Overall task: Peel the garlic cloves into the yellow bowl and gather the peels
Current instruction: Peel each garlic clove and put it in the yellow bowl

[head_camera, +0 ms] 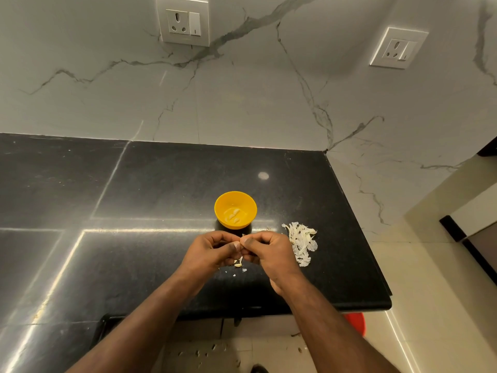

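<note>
A garlic clove (241, 244) is pinched between the left hand (212, 249) and the right hand (269, 251), fingertips curled tight on it — its long axis cannot be made out. The yellow bowl (223, 200) is set straight ahead, just beyond both hands, peeled cloves (233, 214) seen inside. The peels (302, 242) are heaped on the tabletop (161, 184) beside the right hand — the nearer one for gathering, it is judged.

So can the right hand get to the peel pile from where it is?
Probably yes: the peel pile lies on the counter just beside the right hand, nothing between them, though that hand is busy pinching a garlic clove.
</note>
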`<state>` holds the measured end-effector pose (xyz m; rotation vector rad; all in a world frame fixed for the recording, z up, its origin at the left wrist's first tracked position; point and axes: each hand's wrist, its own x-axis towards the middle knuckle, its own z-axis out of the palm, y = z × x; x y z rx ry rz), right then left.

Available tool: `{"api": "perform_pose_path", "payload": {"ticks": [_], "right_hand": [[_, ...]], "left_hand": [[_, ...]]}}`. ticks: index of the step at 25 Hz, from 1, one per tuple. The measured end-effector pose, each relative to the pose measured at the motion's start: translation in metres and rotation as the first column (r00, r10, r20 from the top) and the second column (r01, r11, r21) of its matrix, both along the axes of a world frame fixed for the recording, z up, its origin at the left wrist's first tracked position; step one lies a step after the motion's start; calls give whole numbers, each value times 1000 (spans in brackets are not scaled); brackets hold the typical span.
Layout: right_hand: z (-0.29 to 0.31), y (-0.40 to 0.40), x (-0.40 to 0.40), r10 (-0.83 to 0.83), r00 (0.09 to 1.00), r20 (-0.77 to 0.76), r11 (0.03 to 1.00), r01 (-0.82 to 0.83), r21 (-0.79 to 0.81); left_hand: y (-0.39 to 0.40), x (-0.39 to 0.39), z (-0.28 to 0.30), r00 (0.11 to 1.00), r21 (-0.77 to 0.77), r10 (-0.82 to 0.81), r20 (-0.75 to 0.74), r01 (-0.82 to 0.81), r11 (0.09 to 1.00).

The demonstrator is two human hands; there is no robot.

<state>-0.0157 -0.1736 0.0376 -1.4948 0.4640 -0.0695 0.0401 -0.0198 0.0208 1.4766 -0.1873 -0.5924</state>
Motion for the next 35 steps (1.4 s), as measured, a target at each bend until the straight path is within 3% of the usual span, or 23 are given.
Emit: {"api": "perform_pose_path", "payload": {"ticks": [7, 22, 35], "right_hand": [[2, 3, 2, 9, 1000, -1, 998, -9, 63], [3, 0, 5, 71, 997, -5, 997, -70, 33], [4, 4, 6, 116, 993, -21, 968, -118, -221]], "left_hand": [[1, 3, -3, 999, 66, -7, 36, 5, 998], [6, 7, -4, 990, 177, -24, 138, -1, 984], [6, 7, -2, 962, 349, -84, 261, -13, 937]]}}
